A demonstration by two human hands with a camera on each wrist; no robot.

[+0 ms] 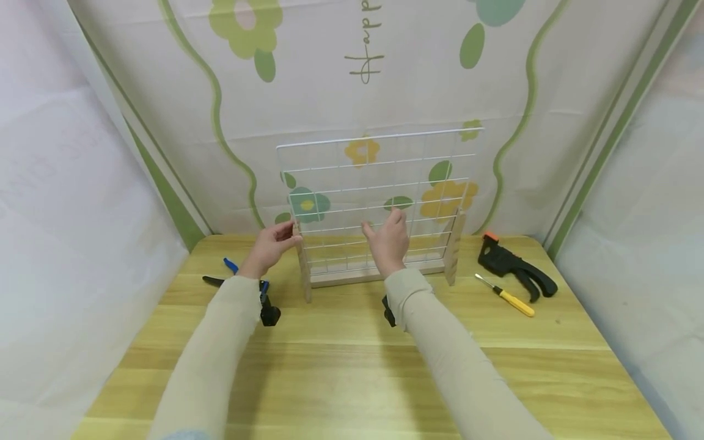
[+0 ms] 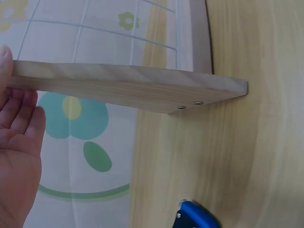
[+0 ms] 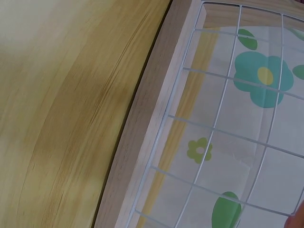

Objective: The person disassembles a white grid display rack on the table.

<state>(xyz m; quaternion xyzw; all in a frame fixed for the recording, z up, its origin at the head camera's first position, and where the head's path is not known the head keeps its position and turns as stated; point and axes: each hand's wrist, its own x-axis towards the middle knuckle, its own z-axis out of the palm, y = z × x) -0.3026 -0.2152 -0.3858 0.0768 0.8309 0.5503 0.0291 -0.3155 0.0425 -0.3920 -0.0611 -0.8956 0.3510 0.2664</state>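
Note:
A white wire grid [image 1: 379, 183] stands upright in a wooden frame, between a left side panel [image 1: 304, 269] and a right side panel [image 1: 454, 247]. A wooden crossbar [image 1: 352, 278] joins the panels low down. My left hand [image 1: 267, 245] pinches the upper end of the left panel, thumb on one face and fingers on the other. Two screw heads [image 2: 190, 105] show near that panel's lower end in the left wrist view. In front of the grid's middle is my right hand [image 1: 390, 241], thumb spread from the fingers, fingertips close to the wires.
On the wooden table [image 1: 330, 379], a black clamp [image 1: 511, 266] with an orange tip and a yellow-handled screwdriver [image 1: 514, 300] lie at the right. A blue-and-black hand tool [image 1: 231, 265] lies left, partly behind my left arm. A printed cloth [image 1: 330, 79] hangs behind the grid.

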